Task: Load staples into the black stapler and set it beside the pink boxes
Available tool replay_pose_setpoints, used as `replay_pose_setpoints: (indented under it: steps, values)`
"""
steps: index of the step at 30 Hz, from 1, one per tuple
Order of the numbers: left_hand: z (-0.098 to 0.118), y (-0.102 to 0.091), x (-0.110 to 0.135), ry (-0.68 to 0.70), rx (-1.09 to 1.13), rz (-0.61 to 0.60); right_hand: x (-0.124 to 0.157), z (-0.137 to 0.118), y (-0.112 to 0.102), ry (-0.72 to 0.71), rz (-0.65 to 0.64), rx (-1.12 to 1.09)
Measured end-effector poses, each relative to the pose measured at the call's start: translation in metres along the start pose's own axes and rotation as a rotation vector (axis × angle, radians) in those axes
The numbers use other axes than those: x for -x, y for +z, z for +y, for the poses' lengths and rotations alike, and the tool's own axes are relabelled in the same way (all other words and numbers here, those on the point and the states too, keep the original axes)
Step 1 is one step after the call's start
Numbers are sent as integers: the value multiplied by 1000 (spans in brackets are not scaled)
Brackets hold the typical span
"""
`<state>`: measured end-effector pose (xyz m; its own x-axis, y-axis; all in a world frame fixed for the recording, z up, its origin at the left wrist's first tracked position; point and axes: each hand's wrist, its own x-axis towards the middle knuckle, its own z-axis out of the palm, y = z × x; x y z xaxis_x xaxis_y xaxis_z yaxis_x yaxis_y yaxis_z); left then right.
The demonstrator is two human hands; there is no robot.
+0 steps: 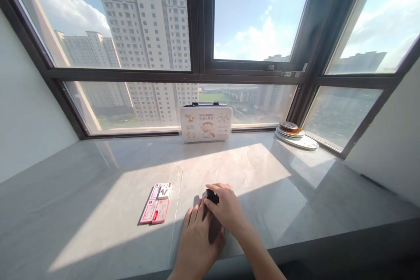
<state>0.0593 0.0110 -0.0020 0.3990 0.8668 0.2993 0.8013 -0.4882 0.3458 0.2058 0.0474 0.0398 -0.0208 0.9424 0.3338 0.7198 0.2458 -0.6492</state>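
Near the front of the sill, both hands meet at a long black object (212, 196) shaped like a stapler, largely covered by fingers. My right hand (226, 208) pinches its far end between thumb and fingers. My left hand (198, 236) lies low along its left side, fingers pointing forward and thumb to the right, steadying the nearer part. To the left are flat red-and-white packets (149, 210), side by side, with a small white box (165, 191) bearing a dark picture at their far right corner.
A white case (206, 123) with cartoon prints and a black handle stands against the window. Stacked round lids or plates (295, 134) sit in the right corner. The grey marble-look sill (108, 201) has sunlit and shaded patches; its front edge runs along the lower right.
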Motion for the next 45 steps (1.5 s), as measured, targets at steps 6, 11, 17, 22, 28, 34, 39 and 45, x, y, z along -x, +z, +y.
replay_pose_setpoints:
  steps: [6, 11, 17, 22, 28, 34, 39, 45]
  values:
    - [-13, 0, 5, -43, -69, 43, -18, -3, 18, 100, 162, -183]
    - [-16, 4, 4, -96, -62, 146, -34, 24, -3, 290, 321, -583]
    - [-18, 2, -11, -244, 146, 203, -28, 38, -6, 260, 275, -516]
    - [-22, -6, -30, -248, 112, 169, -21, 58, 5, 272, 173, -398]
    - [-21, -15, -44, -148, 59, 137, 3, 77, -1, 336, 167, -227]
    - [2, -8, -32, -169, 27, 77, 2, 63, -1, 314, 33, -107]
    - [22, 2, -21, -249, 82, 73, -13, 49, 10, 298, 12, -66]
    - [21, -7, -17, -217, 162, 55, -27, 29, 18, 208, 26, -76]
